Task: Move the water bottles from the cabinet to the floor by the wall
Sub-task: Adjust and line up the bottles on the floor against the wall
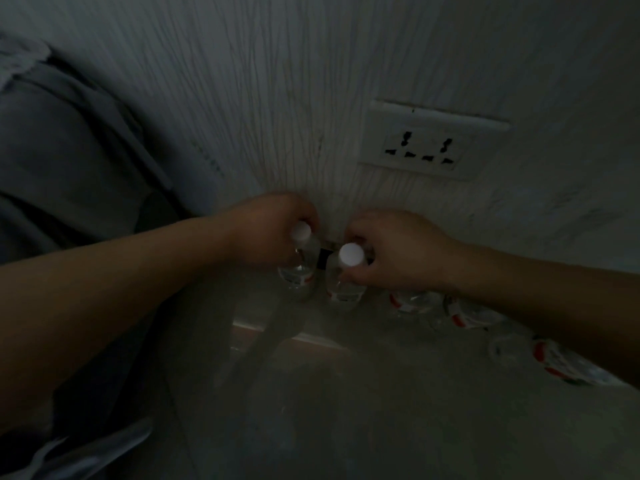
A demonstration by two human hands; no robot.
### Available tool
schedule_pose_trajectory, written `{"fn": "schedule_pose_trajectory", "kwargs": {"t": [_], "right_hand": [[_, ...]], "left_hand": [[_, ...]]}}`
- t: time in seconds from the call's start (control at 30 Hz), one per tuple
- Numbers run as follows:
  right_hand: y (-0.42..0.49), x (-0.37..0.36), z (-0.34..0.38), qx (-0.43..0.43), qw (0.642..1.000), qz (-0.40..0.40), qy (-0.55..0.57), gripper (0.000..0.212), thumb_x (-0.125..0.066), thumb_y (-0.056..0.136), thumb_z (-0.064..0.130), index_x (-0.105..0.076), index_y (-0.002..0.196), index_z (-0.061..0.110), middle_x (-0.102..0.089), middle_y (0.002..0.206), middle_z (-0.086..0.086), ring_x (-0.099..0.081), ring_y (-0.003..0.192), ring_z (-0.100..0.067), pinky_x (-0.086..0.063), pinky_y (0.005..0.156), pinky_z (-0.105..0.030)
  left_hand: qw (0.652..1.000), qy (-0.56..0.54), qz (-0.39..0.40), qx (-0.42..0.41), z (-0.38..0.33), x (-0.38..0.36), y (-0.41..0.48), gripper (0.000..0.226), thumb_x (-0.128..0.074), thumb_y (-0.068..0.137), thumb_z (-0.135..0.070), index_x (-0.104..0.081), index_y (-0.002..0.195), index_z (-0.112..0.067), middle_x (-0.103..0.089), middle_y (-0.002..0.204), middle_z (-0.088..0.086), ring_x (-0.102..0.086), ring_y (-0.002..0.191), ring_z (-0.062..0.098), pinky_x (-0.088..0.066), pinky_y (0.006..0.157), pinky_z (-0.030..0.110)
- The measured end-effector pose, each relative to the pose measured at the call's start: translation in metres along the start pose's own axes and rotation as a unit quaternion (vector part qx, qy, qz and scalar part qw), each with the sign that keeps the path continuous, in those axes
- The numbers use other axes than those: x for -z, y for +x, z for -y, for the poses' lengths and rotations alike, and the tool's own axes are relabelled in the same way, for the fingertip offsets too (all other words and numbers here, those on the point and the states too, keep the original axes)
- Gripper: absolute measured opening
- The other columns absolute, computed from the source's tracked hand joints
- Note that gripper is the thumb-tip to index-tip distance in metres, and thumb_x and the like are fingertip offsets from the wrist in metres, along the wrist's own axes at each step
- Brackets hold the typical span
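Floor (381,393) dim. Left hand (273,230) curls round left bottle (301,271) at the neck; right hand (391,251) pinches right bottle (346,289) under its cap. Both upright, side by side, hanging below the grips. Placed bottles (408,303) rightward. Wall (277,116) just behind.

Clear glossy plastic bottles (299,271), streak-textured matt wall (277,98), smooth plastic socket (429,140), dull floor (381,410).

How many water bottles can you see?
5: the first bottle in the left hand, the second bottle in the right hand, three floor bottles by the wall under the right arm, which may hide more.
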State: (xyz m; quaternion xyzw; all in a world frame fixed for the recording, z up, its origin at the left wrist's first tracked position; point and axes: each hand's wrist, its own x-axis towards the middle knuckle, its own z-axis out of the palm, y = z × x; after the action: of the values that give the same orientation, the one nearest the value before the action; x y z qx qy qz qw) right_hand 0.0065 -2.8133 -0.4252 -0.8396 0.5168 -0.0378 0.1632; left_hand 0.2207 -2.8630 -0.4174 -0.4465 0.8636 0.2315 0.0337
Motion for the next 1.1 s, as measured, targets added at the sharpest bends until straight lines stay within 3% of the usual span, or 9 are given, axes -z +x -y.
{"fn": "schedule_pose_trajectory", "kwargs": {"t": [0.17, 0.33, 0.5, 0.6, 0.67, 0.8, 0.9, 1.03, 1.1], "right_hand": [[-0.001, 0.002, -0.004, 0.056, 0.997, 0.049, 0.004, 0.049, -0.072, 0.075, 0.052, -0.054, 0.115, 0.030, -0.053, 0.107, 0.007, -0.053, 0.093, -0.010, -0.048, 0.077, -0.033], [-0.002, 0.006, -0.004, 0.139, 0.986, 0.087, 0.025, 0.048, -0.064, 0.079, 0.017, -0.057, 0.126, 0.027, -0.052, 0.131, 0.005, -0.054, 0.112, -0.014, -0.049, 0.087, -0.036], [0.003, 0.003, -0.006, 0.131, 0.988, 0.072, 0.020, 0.041, -0.060, 0.075, 0.009, -0.066, 0.112, 0.025, -0.064, 0.111, 0.005, -0.059, 0.100, -0.017, -0.047, 0.081, -0.033], [0.004, 0.005, -0.005, 0.099, 0.994, 0.043, 0.029, 0.034, -0.064, 0.077, 0.014, -0.067, 0.109, 0.023, -0.065, 0.106, 0.003, -0.059, 0.098, -0.018, -0.045, 0.081, -0.030], [0.004, 0.005, -0.005, 0.081, 0.996, 0.021, 0.034, 0.027, -0.067, 0.079, 0.019, -0.068, 0.105, 0.020, -0.066, 0.103, 0.002, -0.059, 0.096, -0.016, -0.044, 0.081, -0.029], [0.007, 0.004, -0.004, 0.040, 0.998, -0.020, 0.055, 0.021, -0.069, 0.075, 0.029, -0.070, 0.095, 0.020, -0.068, 0.090, 0.004, -0.060, 0.082, -0.012, -0.049, 0.075, -0.036], [0.010, 0.004, -0.001, 0.001, 0.995, -0.055, 0.079, 0.022, -0.070, 0.076, 0.029, -0.071, 0.096, 0.020, -0.070, 0.089, 0.006, -0.061, 0.079, -0.007, -0.050, 0.072, -0.031], [0.016, -0.001, 0.001, -0.012, 0.992, -0.081, 0.093, 0.020, -0.071, 0.078, 0.030, -0.072, 0.095, 0.020, -0.069, 0.087, 0.009, -0.058, 0.076, -0.002, -0.041, 0.061, -0.011], [0.020, -0.002, 0.003, -0.013, 0.992, -0.086, 0.091, 0.020, -0.073, 0.077, 0.031, -0.072, 0.094, 0.019, -0.069, 0.087, 0.008, -0.059, 0.076, -0.003, -0.040, 0.061, -0.015]], "left_hand": [[0.999, 0.013, -0.028, 0.020, 0.001, -0.006, 0.000, 0.058, -0.069, 0.065, -0.055, -0.057, 0.116, -0.029, -0.055, 0.109, -0.008, -0.055, 0.100, 0.015, -0.050, 0.087, 0.037], [0.994, 0.014, -0.085, 0.071, 0.000, -0.010, -0.002, 0.060, -0.058, 0.061, -0.071, -0.061, 0.102, -0.028, -0.059, 0.094, -0.008, -0.058, 0.085, 0.014, -0.052, 0.076, 0.035], [0.995, -0.006, -0.088, 0.056, 0.001, -0.011, 0.000, 0.036, -0.071, 0.069, -0.055, -0.066, 0.084, -0.023, -0.064, 0.079, -0.003, -0.062, 0.076, 0.016, -0.050, 0.068, 0.032], [0.996, 0.007, -0.079, 0.050, 0.003, -0.002, 0.002, 0.034, -0.075, 0.072, -0.042, -0.071, 0.095, -0.017, -0.069, 0.090, 0.002, -0.063, 0.083, 0.018, -0.052, 0.074, 0.036], [0.996, 0.016, -0.073, 0.048, 0.006, 0.004, 0.002, 0.036, -0.076, 0.073, -0.035, -0.070, 0.103, -0.016, -0.068, 0.098, 0.002, -0.062, 0.088, 0.017, -0.049, 0.075, 0.030], [0.998, 0.006, -0.058, 0.036, 0.008, 0.009, 0.002, 0.037, -0.078, 0.072, -0.025, -0.068, 0.107, -0.017, -0.066, 0.102, 0.000, -0.060, 0.091, 0.015, -0.047, 0.078, 0.027], [0.998, -0.011, -0.053, 0.028, 0.009, 0.009, 0.002, 0.033, -0.075, 0.072, -0.017, -0.069, 0.104, -0.019, -0.066, 0.098, -0.002, -0.061, 0.087, 0.014, -0.051, 0.078, 0.030], [0.998, -0.011, -0.055, 0.010, 0.012, 0.010, 0.003, 0.030, -0.072, 0.074, -0.014, -0.069, 0.103, -0.022, -0.067, 0.099, -0.003, -0.061, 0.089, 0.014, -0.051, 0.080, 0.032], [0.998, -0.020, -0.063, -0.007, 0.013, 0.011, 0.003, 0.024, -0.069, 0.078, -0.014, -0.070, 0.101, -0.020, -0.068, 0.098, -0.001, -0.062, 0.089, 0.015, -0.051, 0.080, 0.033]]}}
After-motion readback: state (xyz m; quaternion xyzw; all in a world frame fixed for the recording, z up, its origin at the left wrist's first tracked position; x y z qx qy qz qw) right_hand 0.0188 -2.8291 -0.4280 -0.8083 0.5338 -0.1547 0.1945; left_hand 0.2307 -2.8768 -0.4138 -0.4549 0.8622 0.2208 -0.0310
